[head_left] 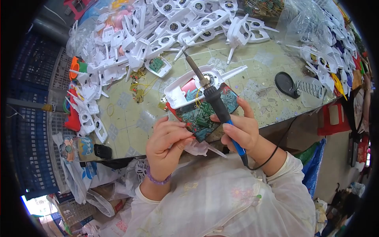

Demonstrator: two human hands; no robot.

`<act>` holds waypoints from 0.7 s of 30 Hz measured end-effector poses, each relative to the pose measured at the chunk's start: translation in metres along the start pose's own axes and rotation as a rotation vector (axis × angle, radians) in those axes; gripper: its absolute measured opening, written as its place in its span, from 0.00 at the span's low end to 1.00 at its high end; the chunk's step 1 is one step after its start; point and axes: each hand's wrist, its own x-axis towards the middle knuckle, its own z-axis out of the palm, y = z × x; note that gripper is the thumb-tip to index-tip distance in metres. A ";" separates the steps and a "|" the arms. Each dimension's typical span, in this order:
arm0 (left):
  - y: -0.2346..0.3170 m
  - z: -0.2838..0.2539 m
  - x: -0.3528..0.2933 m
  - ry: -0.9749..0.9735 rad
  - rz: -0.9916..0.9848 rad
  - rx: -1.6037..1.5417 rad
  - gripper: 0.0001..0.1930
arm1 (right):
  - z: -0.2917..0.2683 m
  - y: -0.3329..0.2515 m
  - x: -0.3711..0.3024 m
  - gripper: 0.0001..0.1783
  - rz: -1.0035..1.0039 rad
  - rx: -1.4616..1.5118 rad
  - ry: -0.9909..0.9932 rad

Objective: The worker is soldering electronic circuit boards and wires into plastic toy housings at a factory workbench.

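Note:
A green circuit board (204, 114) rests on a dark, patterned flat panel (227, 97) with a red edge, in front of me. My left hand (167, 144), a purple bead bracelet at its wrist, pinches the panel's lower left edge. My right hand (245, 128) grips a soldering iron (214, 96) with a blue and black handle; its metal tip points up and left, away from the board. Fingers of that hand also touch the panel's right side. Just behind lies a white plastic shell (177, 96) with a round speaker, partly covered by the iron.
White plastic shells (173, 27) with speakers pile up at the back; more lie left and right. A small white shell with a board (158, 66) lies behind the panel. At right are a black oval lid (287, 85) and a coiled spring stand (310, 87). The iron's cord (272, 155) loops over my right forearm.

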 end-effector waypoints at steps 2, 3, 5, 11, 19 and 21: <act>0.005 0.001 0.007 -0.027 0.059 0.007 0.07 | 0.000 0.000 0.000 0.16 0.002 -0.017 0.006; 0.009 0.001 0.011 -0.031 0.065 0.012 0.07 | 0.001 0.000 0.002 0.16 0.000 -0.020 0.014; 0.015 0.002 0.015 -0.074 0.032 0.088 0.07 | 0.003 0.000 0.000 0.16 -0.001 -0.006 0.022; 0.029 -0.003 0.046 -0.249 0.255 0.329 0.09 | 0.000 0.002 0.002 0.17 0.012 0.047 0.020; 0.037 -0.009 0.071 -0.627 0.617 0.604 0.11 | 0.006 0.007 0.009 0.21 0.000 0.136 0.177; 0.037 -0.008 0.073 -0.607 0.664 0.618 0.10 | 0.006 0.008 0.010 0.21 0.006 0.145 0.170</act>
